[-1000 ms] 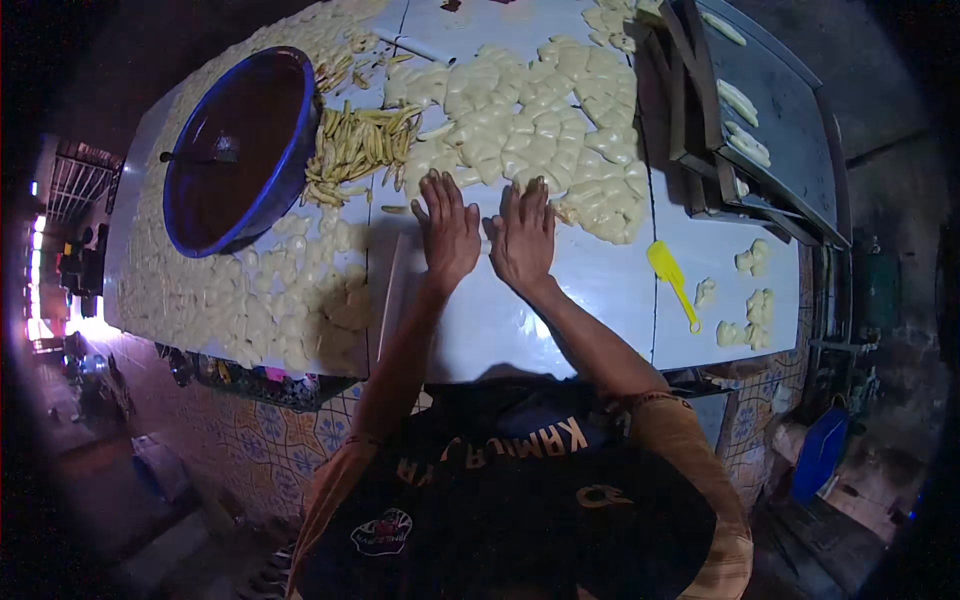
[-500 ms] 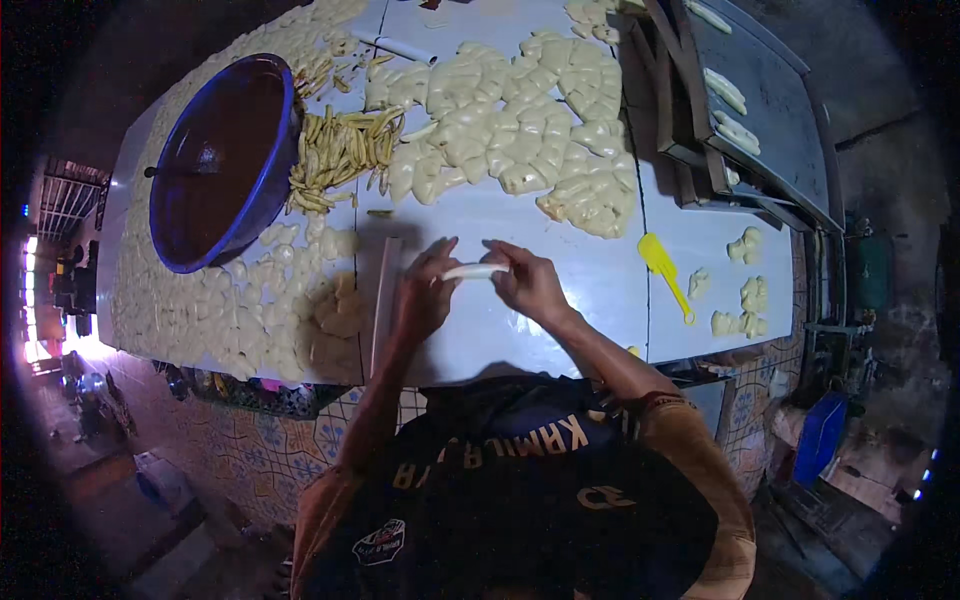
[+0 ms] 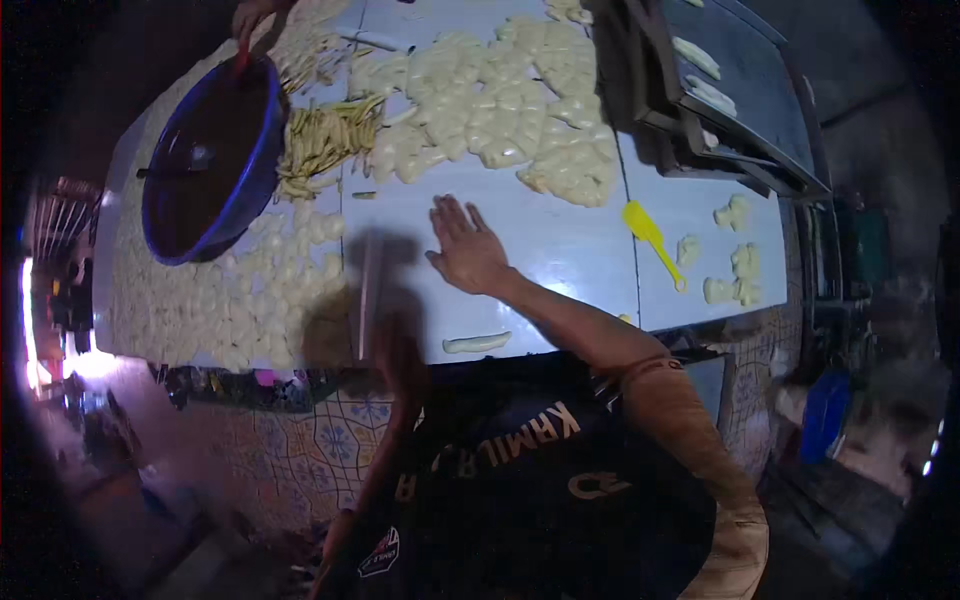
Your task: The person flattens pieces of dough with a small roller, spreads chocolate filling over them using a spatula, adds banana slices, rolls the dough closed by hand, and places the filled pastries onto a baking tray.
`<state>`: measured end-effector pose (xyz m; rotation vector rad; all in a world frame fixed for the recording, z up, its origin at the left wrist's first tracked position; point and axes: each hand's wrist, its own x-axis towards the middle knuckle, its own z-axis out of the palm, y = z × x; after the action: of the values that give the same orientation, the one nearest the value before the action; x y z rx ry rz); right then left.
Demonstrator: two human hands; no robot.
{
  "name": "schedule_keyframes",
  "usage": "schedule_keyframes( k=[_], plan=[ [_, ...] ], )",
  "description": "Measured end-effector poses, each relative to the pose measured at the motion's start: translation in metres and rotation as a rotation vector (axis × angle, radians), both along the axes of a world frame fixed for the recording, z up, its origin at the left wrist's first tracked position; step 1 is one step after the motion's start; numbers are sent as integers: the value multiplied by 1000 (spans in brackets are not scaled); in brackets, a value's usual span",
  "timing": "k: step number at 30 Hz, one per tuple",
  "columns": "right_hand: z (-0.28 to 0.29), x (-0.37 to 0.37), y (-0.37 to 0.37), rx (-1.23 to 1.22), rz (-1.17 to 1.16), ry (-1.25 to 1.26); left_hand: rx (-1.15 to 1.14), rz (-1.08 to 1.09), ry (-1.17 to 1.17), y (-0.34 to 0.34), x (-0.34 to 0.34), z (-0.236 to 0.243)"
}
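Observation:
My right hand (image 3: pixel 468 248) lies palm down, fingers stretched, over the middle of the white table (image 3: pixel 560 285). Nothing is in it. Close to the table's near edge sits a rolled stick of dough (image 3: pixel 477 343), apart from both hands. My left hand (image 3: pixel 398 345) is dark and smeared at that same edge, beside the lower end of a pale rod-like rolling pin (image 3: pixel 370 290); its fingers cannot be made out. Beyond my right hand spread flattened pieces of dough (image 3: pixel 500 105). A heap of yellowish strips (image 3: pixel 325 145) lies left of them.
A big blue basin (image 3: pixel 270 150) of brown contents stands at the left among many dough pieces (image 3: pixel 230 310). Another person's hand (image 3: pixel 250 15) holds something red at its rim. At right are a yellow spatula (image 3: pixel 650 240), small dough lumps (image 3: pixel 745 262) and stacked trays (image 3: pixel 745 80) with dough sticks.
Both hands have let go of the dough stick, which now lies nearer the edge. My right hand has flattened out; my left has dropped toward me. Another person's hand has appeared at the basin.

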<state>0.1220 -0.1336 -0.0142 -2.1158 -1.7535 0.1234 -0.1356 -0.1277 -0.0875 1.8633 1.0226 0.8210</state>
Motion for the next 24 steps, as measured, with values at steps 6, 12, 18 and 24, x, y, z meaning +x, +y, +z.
schedule_keyframes(
  k=[6,12,18,24],
  plan=[
    [20,-30,-52,-46,483,445,184,-55,-47,9,-9,-8],
    [78,83,-181,225,-534,533,250,-89,30,28,-9,3],
    [6,191,-300,99,-837,-24,113,-147,-49,26,40,48],
    [51,125,-215,482,-793,465,137,-527,20,22,102,66]
  ],
)
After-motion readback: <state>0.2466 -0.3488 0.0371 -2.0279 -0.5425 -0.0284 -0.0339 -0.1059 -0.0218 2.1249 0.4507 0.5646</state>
